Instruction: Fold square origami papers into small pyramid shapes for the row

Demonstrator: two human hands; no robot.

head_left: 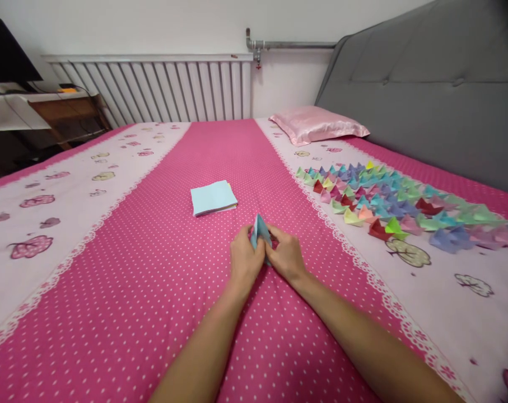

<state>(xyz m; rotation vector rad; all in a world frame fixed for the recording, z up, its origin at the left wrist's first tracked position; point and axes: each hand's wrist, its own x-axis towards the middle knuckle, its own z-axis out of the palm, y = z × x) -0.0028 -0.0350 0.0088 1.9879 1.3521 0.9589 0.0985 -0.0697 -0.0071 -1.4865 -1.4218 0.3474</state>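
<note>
A folded piece of light-blue paper (260, 228) is held between both hands above the pink dotted part of the bed. My left hand (244, 254) grips its left side, fingers curled and thumb near the middle. On the right side my right hand (286, 254) pinches it the same way, the two thumbs close together. The paper's pointed tip sticks up over the fingers; its lower part is mostly covered by the hands. Beyond my left hand lies a stack of paper sheets (214, 197), light blue on top.
Rows of small folded paper boats (380, 204) in many colours stand on the right of the bed. Behind them are a pink pillow (318, 124) and a grey headboard (430, 84). A white radiator (161, 89) lines the wall; a desk with a monitor (8, 53) is at left.
</note>
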